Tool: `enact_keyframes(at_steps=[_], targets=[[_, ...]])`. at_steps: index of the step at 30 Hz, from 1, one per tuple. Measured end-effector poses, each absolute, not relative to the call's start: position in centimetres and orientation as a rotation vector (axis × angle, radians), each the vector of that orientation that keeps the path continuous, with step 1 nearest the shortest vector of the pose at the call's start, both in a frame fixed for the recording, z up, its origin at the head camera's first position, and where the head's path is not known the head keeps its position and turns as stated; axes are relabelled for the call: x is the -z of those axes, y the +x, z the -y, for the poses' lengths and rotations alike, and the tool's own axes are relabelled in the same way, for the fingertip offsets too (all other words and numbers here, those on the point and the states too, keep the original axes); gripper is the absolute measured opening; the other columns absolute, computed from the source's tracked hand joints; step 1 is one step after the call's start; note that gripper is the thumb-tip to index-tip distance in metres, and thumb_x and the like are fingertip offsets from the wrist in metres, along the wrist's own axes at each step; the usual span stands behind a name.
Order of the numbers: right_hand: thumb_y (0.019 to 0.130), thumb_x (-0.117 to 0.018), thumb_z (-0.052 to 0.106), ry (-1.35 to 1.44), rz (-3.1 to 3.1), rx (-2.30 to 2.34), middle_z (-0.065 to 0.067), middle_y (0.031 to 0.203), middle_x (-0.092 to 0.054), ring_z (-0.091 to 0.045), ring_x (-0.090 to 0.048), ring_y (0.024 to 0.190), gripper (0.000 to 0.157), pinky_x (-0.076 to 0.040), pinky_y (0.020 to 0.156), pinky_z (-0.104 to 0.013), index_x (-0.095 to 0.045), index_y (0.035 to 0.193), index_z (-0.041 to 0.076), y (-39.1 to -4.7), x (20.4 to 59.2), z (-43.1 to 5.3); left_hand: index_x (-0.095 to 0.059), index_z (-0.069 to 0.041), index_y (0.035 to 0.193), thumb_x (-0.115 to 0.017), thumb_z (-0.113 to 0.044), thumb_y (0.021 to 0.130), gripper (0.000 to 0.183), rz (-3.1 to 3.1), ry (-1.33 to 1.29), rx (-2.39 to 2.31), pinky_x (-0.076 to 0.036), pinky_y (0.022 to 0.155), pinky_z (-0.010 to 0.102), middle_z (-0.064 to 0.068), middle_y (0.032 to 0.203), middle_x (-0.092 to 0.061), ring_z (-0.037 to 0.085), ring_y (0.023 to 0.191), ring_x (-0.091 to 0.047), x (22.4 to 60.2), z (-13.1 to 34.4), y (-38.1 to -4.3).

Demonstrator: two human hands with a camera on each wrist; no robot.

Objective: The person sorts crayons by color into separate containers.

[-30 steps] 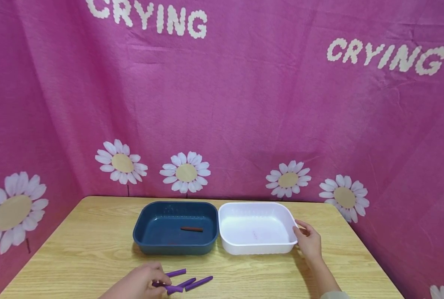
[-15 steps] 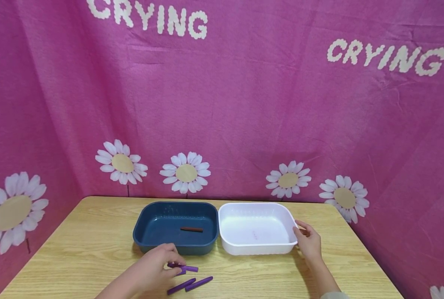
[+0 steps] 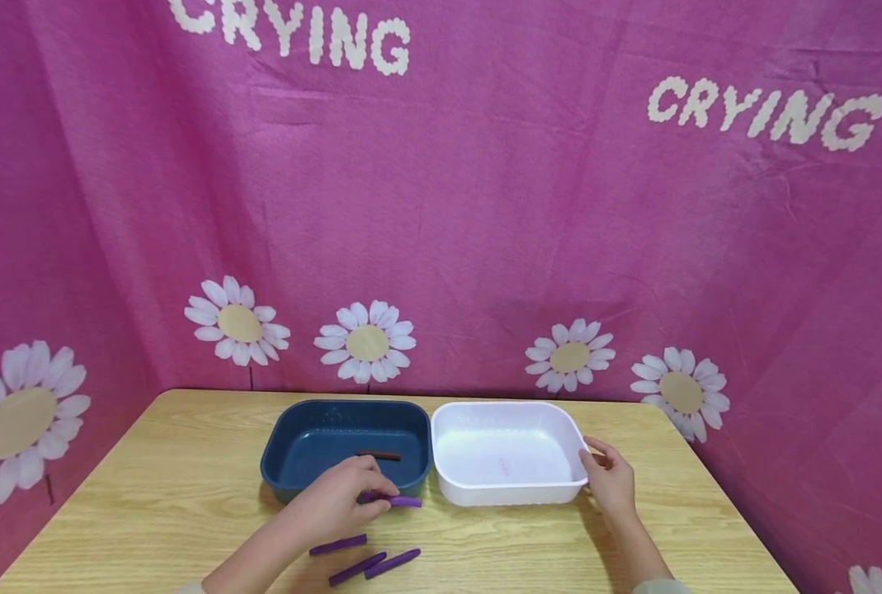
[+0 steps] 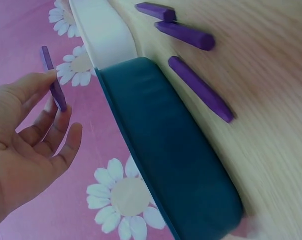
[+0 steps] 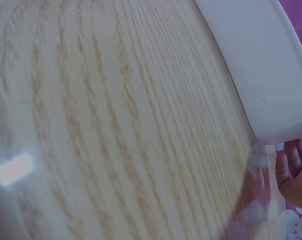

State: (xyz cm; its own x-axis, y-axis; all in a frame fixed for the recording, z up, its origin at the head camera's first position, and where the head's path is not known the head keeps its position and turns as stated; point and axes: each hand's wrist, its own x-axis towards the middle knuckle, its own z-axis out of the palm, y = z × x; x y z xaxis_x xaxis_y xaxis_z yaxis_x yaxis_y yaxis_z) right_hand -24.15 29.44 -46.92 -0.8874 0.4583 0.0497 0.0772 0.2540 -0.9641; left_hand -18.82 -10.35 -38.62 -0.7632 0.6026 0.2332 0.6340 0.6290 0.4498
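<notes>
My left hand (image 3: 340,499) pinches a purple crayon (image 3: 407,502) between thumb and fingers, in front of the near wall of the dark blue tub (image 3: 271,478). The left wrist view shows the same crayon (image 4: 58,94) held at the fingertips, above the tub's rim level. Inside the blue tub lies a brown crayon (image 3: 379,454), its near side close to my hand in the head view. At the right, my right hand (image 3: 613,483) holds the end wall of the white tub (image 3: 511,495) between thumb and fingers. Its fingers (image 5: 293,150) show beneath that tub's corner in the right wrist view.
Three more purple crayons lie on the wooden table (image 3: 151,495) in front of the blue tub: a single one (image 3: 338,544) and a pair (image 3: 393,563) close together. Both tubs stand side by side. A pink curtain (image 3: 478,206) with daisies hangs behind and at the sides.
My left hand has lifted a purple crayon from the group on the table and carried it forward and right to the blue tub's near edge. My right hand stays at the white tub.
</notes>
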Motion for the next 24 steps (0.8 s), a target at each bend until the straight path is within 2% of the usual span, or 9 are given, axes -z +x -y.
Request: enact_keyframes(at_steps=[11, 18, 24], targets=[[0.092, -0.055, 0.012, -0.496, 2.213, -1.631, -0.005, 0.088, -0.060, -0.008, -0.056, 0.070, 0.036, -0.051, 0.057, -0.019, -0.055, 0.125, -0.001, -24.1, 46.7, -29.2, -0.074, -0.017, 0.097, -0.069, -0.018, 0.084, 0.014, 2.753, -1.014, 0.813, -0.044, 0.067, 0.019, -0.008, 0.083, -0.057, 0.009, 0.076, -0.049, 38.5, 8.3, -20.1], [0.092, -0.055, 0.012, -0.492, 2.205, -1.652, -0.006, 0.089, -0.060, -0.008, -0.058, 0.071, 0.036, -0.052, 0.058, -0.019, -0.054, 0.126, -0.001, -24.0, 46.7, -29.2, -0.074, -0.017, 0.098, -0.069, -0.016, 0.084, 0.015, 2.745, -1.020, 0.805, -0.042, 0.066, 0.020, -0.009, 0.081, -0.055, 0.007, 0.076, -0.048, 38.6, 7.0, -20.9], [0.092, -0.055, 0.012, -0.504, 2.206, -1.647, -0.005, 0.088, -0.060, -0.009, -0.057, 0.072, 0.036, -0.051, 0.057, -0.019, -0.055, 0.125, -0.001, -24.1, 46.7, -29.2, -0.074, -0.017, 0.097, -0.069, -0.017, 0.084, 0.013, 2.722, -1.028, 0.796, -0.042, 0.065, 0.019, -0.006, 0.080, -0.056, 0.012, 0.075, -0.051, 38.6, 6.0, -21.6]])
